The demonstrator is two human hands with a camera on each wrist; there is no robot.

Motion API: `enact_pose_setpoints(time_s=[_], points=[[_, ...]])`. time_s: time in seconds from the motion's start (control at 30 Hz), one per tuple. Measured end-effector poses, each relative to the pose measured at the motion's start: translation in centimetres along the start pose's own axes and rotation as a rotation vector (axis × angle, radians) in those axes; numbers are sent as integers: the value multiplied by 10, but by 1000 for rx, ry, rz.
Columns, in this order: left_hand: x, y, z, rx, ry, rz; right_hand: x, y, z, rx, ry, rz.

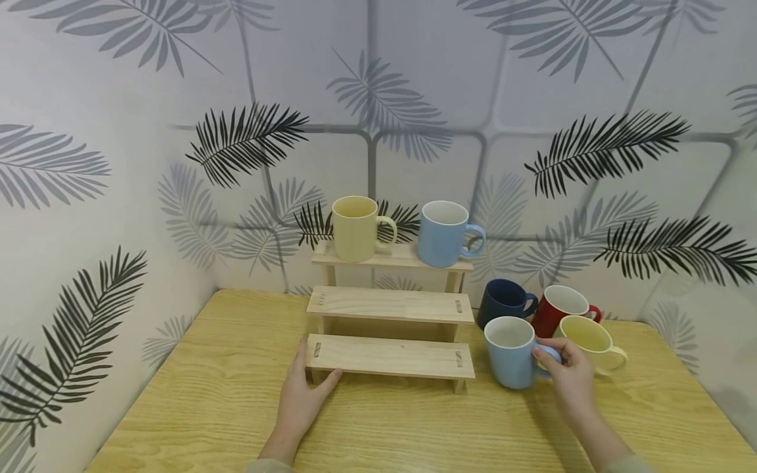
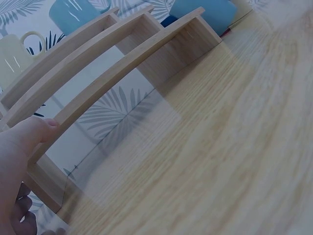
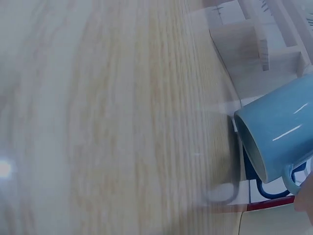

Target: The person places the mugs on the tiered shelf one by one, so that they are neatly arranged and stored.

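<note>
Pinched by its handle in my right hand point(image 1: 572, 381), a light blue mug point(image 1: 511, 361) is raised off the table, right of the wooden three-tier shelf rack point(image 1: 390, 355). The right wrist view shows the mug's base point(image 3: 252, 149) tilted, with its shadow apart on the wood. My left hand point(image 1: 300, 397) grips the left end of the rack's lowest tier; its thumb lies on the front edge in the left wrist view. On the top tier stand a yellow mug point(image 1: 355, 233) at left and another light blue mug point(image 1: 440, 236) at right, handles to the right.
Behind the held mug, a navy mug point(image 1: 503, 302), a red mug point(image 1: 550, 315) and a second yellow mug point(image 1: 591, 345) cluster on the wooden table point(image 1: 195, 394). A leaf-patterned wall point(image 1: 414, 85) rises directly behind the rack.
</note>
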State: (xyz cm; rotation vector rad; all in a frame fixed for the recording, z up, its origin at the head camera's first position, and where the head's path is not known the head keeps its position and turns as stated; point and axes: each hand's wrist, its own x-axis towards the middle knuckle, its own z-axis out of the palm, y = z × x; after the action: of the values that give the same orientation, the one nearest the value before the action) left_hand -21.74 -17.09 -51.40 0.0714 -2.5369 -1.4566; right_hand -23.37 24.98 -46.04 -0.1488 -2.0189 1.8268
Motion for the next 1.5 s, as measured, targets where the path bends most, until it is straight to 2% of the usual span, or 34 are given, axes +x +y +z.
enact_pose_setpoints(time_s=[0.33, 0.47, 0.73, 1.13, 1.37, 1.5], points=[[0, 0, 0, -8, -3, -4, -9, -19, -5, 91, -16, -28], [-1, 1, -1, -9, -2, -6, -9, -28, -6, 89, -17, -46], [-1, 2, 0, -20, 10, 9, -12, -47, 0, 141, -30, -90], [-1, -1, 0, -29, 9, 6, -14, -75, 36, 258, -52, -175], [0, -1, 1, -25, 15, 10, -9, -81, 68, 311, -80, -179], [1, -1, 1, -24, 16, 10, -5, -85, 91, 355, -102, -220]])
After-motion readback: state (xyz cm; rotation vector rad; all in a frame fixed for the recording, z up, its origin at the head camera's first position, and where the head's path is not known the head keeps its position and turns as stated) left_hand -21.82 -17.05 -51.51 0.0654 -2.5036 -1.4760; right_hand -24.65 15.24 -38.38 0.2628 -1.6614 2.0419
